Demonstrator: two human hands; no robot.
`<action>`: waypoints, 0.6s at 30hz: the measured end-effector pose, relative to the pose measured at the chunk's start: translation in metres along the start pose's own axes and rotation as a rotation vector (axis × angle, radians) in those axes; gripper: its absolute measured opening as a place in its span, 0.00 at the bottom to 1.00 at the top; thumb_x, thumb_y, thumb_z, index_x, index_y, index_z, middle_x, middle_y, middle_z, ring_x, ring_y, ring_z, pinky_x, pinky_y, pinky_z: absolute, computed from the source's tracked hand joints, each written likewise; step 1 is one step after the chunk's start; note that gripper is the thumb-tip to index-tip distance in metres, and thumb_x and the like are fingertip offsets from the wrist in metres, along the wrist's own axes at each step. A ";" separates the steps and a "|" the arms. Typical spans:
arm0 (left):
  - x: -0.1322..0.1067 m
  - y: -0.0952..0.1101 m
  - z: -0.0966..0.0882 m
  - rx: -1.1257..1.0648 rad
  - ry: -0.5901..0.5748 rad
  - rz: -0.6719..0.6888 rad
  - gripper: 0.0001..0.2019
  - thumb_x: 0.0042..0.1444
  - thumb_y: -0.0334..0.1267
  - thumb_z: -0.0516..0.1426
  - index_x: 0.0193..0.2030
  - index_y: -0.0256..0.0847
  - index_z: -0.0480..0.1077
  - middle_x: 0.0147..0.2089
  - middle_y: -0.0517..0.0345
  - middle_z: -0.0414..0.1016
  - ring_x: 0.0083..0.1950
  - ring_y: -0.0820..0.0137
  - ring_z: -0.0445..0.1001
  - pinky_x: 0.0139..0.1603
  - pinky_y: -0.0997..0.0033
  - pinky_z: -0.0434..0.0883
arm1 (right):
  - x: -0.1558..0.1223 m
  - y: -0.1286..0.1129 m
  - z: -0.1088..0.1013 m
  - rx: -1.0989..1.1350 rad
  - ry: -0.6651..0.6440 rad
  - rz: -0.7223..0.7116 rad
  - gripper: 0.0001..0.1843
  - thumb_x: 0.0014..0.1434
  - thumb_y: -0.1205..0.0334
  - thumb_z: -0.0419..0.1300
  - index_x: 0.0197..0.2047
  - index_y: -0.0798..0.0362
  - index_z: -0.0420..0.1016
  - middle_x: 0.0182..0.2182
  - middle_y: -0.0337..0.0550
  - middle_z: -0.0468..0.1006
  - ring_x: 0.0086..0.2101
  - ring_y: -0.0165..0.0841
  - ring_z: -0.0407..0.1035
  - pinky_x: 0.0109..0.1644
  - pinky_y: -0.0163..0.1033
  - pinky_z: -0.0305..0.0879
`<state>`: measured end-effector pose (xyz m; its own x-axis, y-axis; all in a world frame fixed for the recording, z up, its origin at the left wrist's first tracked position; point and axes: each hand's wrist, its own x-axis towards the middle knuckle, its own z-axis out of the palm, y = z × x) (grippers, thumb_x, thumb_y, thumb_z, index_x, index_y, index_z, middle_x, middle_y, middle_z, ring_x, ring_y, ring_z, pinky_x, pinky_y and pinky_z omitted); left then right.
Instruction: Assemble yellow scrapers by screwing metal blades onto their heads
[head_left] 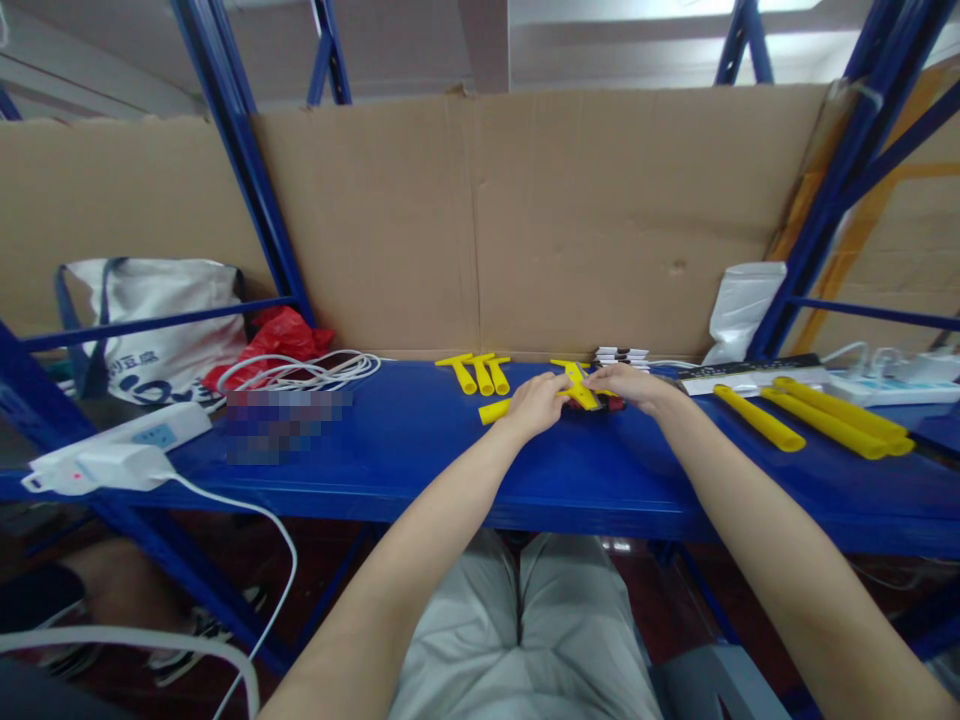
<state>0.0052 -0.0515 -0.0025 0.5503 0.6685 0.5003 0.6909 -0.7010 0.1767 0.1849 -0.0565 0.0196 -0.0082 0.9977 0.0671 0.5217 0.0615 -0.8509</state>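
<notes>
My left hand (534,402) and my right hand (628,386) meet over the blue shelf (420,450), both pinched on a small yellow plastic piece (580,390) between them. A short yellow tube (493,411) pokes out from under my left hand. Something dark red shows just under the piece, too small to name. Three yellow T-shaped pieces (478,371) lie just behind and to the left. A small stack of black-and-white parts (621,355) sits behind my right hand.
Long yellow tubes (821,422) lie at the right beside white power strips (885,385). A coiled white cable (315,372), red bag (274,340) and white tote (157,320) are at the left, with another power strip (120,445). Cardboard (480,220) backs the shelf.
</notes>
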 end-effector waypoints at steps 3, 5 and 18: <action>-0.001 -0.001 0.000 0.004 0.003 0.012 0.12 0.58 0.35 0.52 0.47 0.42 0.70 0.47 0.53 0.73 0.49 0.64 0.71 0.49 0.67 0.68 | 0.000 -0.002 0.002 0.104 -0.017 0.034 0.07 0.48 0.65 0.63 0.20 0.55 0.72 0.20 0.39 0.75 0.24 0.27 0.66 0.32 0.31 0.62; -0.001 -0.001 -0.001 0.007 0.002 0.013 0.12 0.58 0.35 0.51 0.47 0.42 0.70 0.47 0.53 0.72 0.50 0.64 0.71 0.49 0.67 0.68 | -0.001 -0.003 0.004 0.185 -0.027 0.042 0.07 0.48 0.68 0.62 0.20 0.54 0.71 0.19 0.39 0.74 0.24 0.28 0.66 0.33 0.31 0.63; -0.002 0.003 0.000 0.098 -0.082 -0.049 0.24 0.60 0.35 0.48 0.64 0.44 0.55 0.54 0.48 0.71 0.52 0.59 0.72 0.50 0.61 0.68 | -0.005 -0.013 0.011 0.282 0.026 0.060 0.08 0.49 0.72 0.58 0.20 0.56 0.70 0.20 0.45 0.75 0.24 0.30 0.68 0.33 0.34 0.65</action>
<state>0.0067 -0.0549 -0.0029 0.5480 0.7223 0.4218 0.7583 -0.6418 0.1139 0.1685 -0.0618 0.0241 0.0396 0.9990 0.0222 0.2627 0.0111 -0.9648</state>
